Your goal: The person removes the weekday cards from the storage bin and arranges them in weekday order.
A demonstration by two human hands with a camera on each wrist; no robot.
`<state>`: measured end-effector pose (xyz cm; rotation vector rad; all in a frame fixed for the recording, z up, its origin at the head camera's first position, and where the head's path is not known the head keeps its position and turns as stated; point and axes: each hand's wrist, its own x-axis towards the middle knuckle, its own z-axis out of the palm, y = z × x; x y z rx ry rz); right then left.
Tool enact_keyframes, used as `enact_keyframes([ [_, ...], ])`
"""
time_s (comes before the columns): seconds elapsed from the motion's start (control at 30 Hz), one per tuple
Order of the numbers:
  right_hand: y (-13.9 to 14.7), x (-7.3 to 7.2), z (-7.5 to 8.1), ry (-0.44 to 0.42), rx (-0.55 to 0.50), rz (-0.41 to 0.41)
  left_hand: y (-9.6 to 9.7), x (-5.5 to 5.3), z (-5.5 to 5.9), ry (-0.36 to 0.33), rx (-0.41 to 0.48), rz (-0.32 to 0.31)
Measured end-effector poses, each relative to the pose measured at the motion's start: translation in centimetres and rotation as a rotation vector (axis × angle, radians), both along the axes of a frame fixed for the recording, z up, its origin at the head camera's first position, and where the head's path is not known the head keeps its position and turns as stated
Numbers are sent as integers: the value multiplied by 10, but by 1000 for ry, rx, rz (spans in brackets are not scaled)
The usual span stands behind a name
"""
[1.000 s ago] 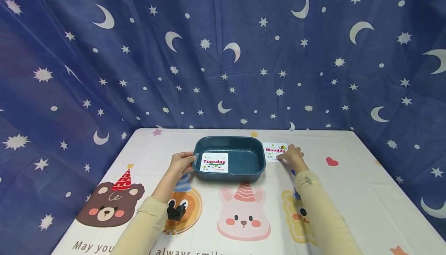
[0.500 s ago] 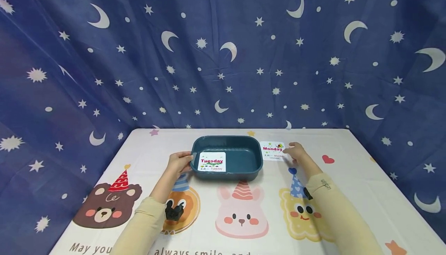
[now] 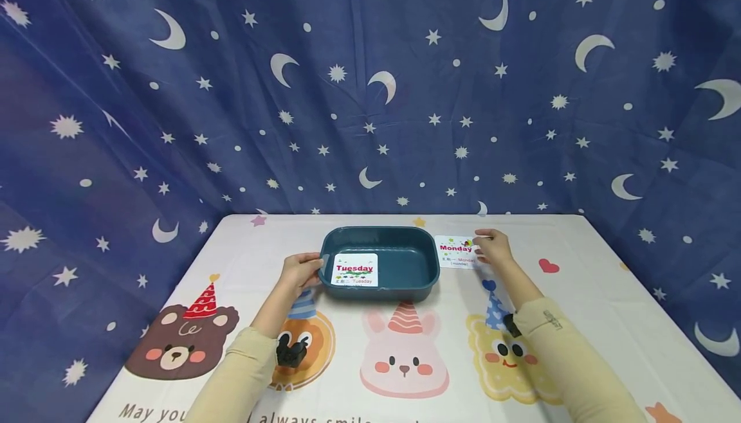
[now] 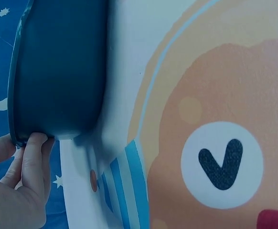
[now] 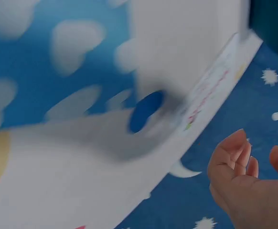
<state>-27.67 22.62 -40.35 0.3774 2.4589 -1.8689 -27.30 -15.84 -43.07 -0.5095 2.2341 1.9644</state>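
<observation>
My left hand (image 3: 301,271) pinches the left end of a dark teal plastic basin (image 3: 408,262); in the left wrist view the thumb and fingers (image 4: 32,160) close on its rim. Inside the basin, leaning at the left, is a white "Tuesday" card (image 3: 355,270). To the right of the basin a white "Monday" card (image 3: 454,251) lies flat on the table. Above that card's right edge hovers my right hand (image 3: 494,249), fingers loosely bent. In the right wrist view its thumb stands apart from the fingers (image 5: 225,152) and nothing is between them.
A white tablecloth (image 3: 417,346) printed with cartoon animals covers the table. Behind it hangs a dark blue curtain (image 3: 347,89) with moons and stars. The basin stands near the table's back edge.
My right hand has come off the Monday card, moving right and up from its surface. The card stays beside the basin. My left hand keeps its hold on the rim.
</observation>
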Motion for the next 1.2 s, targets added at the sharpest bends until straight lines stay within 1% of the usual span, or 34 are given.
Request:
enact_keyframes([
  [0.07, -3, -18, -9, -18, 7, -23, 0, 0, 0, 5, 2, -3],
  [0.13, -9, -19, -8, -8, -2, -19, 1, 0, 1, 7, 1, -4],
  [0.17, -12, -17, -5, 4, -7, -10, 1, 0, 1, 8, -2, -4],
  [0.2, -17, -17, -2, -4, 15, -20, 1, 0, 1, 9, 1, -6],
  [0.3, -28, -11, 7, 13, -8, 1, 2, 1, 2, 12, 0, -6],
  [0.43, -39, -4, 16, 27, -31, 59, 2, 2, 2, 9, 7, -7],
  [0.6, -53, 2, 22, 64, -70, 118, 1, 0, 0, 5, 15, -5],
  [0.67, -60, 4, 23, 77, -76, 141, 0, 0, -1, 5, 14, 2],
  [0.77, -69, 8, 23, 87, -55, 171, 2, 0, -1, 8, 14, -1],
  [0.9, -82, 11, 20, 69, -58, 203, 4, 0, -1, 4, 12, -11],
  [1.1, -103, 11, 12, 40, -80, 265, 0, 1, -1, -8, 6, 4],
  [1.2, -109, 9, 9, 33, -80, 277, 0, 1, 0, -6, 5, -2],
])
